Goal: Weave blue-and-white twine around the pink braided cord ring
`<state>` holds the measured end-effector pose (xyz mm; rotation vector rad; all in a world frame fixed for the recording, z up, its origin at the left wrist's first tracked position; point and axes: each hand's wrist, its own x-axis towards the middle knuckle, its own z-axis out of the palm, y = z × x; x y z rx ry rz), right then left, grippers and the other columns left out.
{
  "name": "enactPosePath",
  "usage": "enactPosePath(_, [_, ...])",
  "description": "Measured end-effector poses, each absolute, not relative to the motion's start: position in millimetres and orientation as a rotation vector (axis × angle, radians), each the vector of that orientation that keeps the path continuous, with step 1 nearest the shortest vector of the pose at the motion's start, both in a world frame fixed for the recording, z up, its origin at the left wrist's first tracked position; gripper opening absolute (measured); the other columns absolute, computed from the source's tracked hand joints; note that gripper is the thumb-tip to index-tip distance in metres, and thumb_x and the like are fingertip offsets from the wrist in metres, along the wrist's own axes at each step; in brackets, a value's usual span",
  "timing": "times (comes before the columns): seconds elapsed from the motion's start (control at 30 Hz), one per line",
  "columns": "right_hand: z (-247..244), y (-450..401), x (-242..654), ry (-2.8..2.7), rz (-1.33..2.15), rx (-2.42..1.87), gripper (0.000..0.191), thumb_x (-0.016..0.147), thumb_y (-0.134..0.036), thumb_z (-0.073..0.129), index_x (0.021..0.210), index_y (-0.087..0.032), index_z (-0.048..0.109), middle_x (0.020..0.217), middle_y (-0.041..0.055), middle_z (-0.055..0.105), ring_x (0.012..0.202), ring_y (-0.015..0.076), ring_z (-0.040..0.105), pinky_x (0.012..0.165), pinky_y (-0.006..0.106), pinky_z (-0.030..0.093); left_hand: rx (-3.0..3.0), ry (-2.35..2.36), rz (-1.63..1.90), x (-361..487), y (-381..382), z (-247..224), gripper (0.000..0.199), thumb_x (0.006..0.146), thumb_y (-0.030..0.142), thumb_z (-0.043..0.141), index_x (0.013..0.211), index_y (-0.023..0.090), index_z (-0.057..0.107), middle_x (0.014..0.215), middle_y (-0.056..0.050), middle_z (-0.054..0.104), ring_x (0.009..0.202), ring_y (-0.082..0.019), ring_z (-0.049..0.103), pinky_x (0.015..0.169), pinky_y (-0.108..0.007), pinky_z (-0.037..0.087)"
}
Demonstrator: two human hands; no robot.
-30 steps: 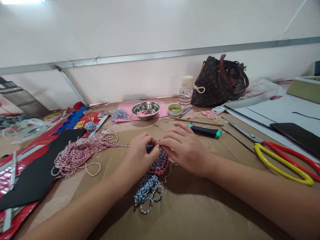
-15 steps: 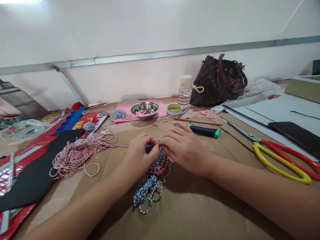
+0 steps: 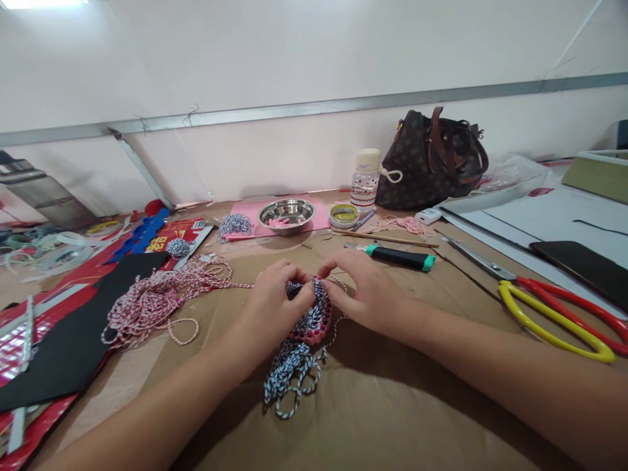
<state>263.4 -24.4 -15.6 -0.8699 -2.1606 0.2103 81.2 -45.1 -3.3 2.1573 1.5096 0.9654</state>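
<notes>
A round woven cord piece (image 3: 318,319), dark blue and white with a pink rim, lies between my hands at the middle. My left hand (image 3: 282,297) pinches its upper left edge between thumb and curled fingers. At the upper right edge, my right hand (image 3: 360,288) has its thumb and index finger bent together, fingertips touching the rim; what they grip is too small to make out. A heap of blue and white cord (image 3: 289,373) sits just below the piece. Red and white cord (image 3: 152,301) is bunched to the left, with one strand running to my left hand.
Behind my hands are a metal bowl (image 3: 287,216), a tape roll (image 3: 344,215), a bottle (image 3: 366,180) and a brown handbag (image 3: 426,160). A utility knife (image 3: 402,257) lies beyond my right hand. Large scissors (image 3: 554,314) and a phone (image 3: 583,268) are at the right.
My right hand's fingers have curled in and moved slightly, showing more of the piece's upper right rim. A loop of blue and white cord now shows beside them. My left hand keeps its pinch.
</notes>
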Motion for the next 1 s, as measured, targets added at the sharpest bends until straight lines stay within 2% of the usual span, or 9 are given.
enactPosePath(0.1, [-16.9,-22.8,267.6,-2.261,-0.087,-0.687,0.013,0.092,-0.019,0.056,0.102,-0.018,0.064,0.097,0.0058,0.071,0.095,0.0217,0.060,0.098,0.043,0.040,2.155,1.513,0.948,81.7,-45.4,-1.4,0.014,0.083,0.024,0.051,0.071,0.020,0.056,0.080,-0.002,0.061,0.082,-0.020,0.059,0.077,-0.035,0.043])
enactPosePath(0.17, [-17.1,-22.3,269.0,-2.299,-0.211,-0.634,0.011,0.095,-0.020,0.055,0.100,-0.020,0.065,0.095,0.0042,0.072,0.095,0.0205,0.060,0.105,0.044,0.036,2.153,1.513,0.918,82.2,-46.2,1.1,0.012,0.083,0.022,0.051,0.072,0.020,0.056,0.082,-0.003,0.062,0.084,-0.021,0.059,0.079,-0.035,0.043])
enactPosePath(0.33, [-15.9,-22.7,268.5,-2.324,-0.323,-0.645,0.013,0.097,-0.023,0.053,0.095,-0.021,0.066,0.095,0.0036,0.072,0.095,0.0201,0.060,0.109,0.045,0.033,2.162,1.510,0.898,82.9,-48.4,5.1,0.013,0.084,0.023,0.051,0.073,0.020,0.057,0.084,-0.003,0.063,0.086,-0.021,0.059,0.082,-0.037,0.044])
enactPosePath(0.6, [-17.4,-22.6,266.6,-2.302,-0.269,-0.673,0.011,0.093,-0.018,0.055,0.092,-0.020,0.065,0.091,0.0035,0.072,0.092,0.0204,0.061,0.107,0.044,0.034,2.167,1.541,0.875,84.5,-49.4,5.6,0.014,0.084,0.023,0.051,0.072,0.020,0.056,0.083,-0.003,0.063,0.083,-0.021,0.060,0.077,-0.034,0.045])
enactPosePath(0.73, [-17.6,-22.1,264.3,-2.186,-0.017,-0.783,0.006,0.087,-0.015,0.060,0.085,-0.020,0.064,0.083,0.0030,0.070,0.085,0.0201,0.060,0.089,0.038,0.043,2.160,1.567,0.869,82.6,-47.9,5.3,0.013,0.084,0.024,0.051,0.073,0.020,0.057,0.083,-0.003,0.063,0.084,-0.021,0.060,0.076,-0.035,0.044])
enactPosePath(0.8, [-17.9,-21.9,263.5,-2.132,0.120,-0.846,0.005,0.085,-0.015,0.063,0.083,-0.019,0.063,0.082,0.0031,0.069,0.083,0.0196,0.059,0.079,0.034,0.043,2.148,1.584,0.854,81.8,-47.3,5.4,0.013,0.083,0.025,0.051,0.073,0.020,0.057,0.083,-0.003,0.064,0.084,-0.021,0.060,0.076,-0.035,0.044])
enactPosePath(1.0, [-18.9,-21.4,265.9,-2.150,0.129,-0.820,0.005,0.087,-0.015,0.059,0.084,-0.017,0.063,0.082,0.0046,0.067,0.082,0.0199,0.057,0.078,0.034,0.042,2.132,1.596,0.855,80.7,-46.8,5.8,0.012,0.084,0.024,0.053,0.074,0.020,0.058,0.084,-0.003,0.065,0.083,-0.021,0.061,0.076,-0.034,0.045])
